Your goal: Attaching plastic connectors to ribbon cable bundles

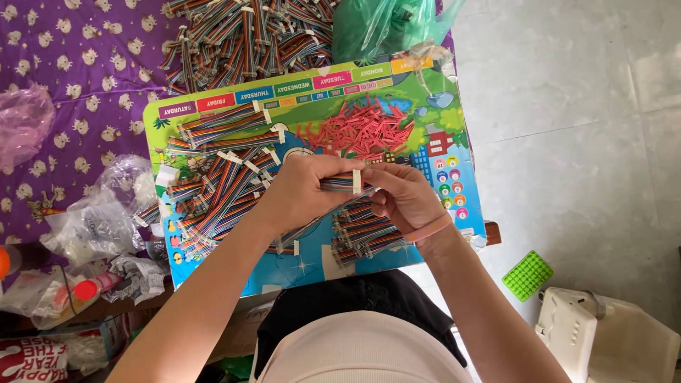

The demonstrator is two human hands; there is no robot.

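Colourful board (433, 206) carries rainbow cable bundles (220, 191) and red pieces (358, 131).

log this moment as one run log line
left hand: holds rainbow wire bundle | right hand: fingers on its white band | board: red pieces, more bundles

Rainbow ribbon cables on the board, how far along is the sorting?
Done, it seems: a neat stack of cables lies under the right hand. In hand: both it and the left hand grip one cable bundle. Left: a loose heap on the board, plus a bigger pile behind.
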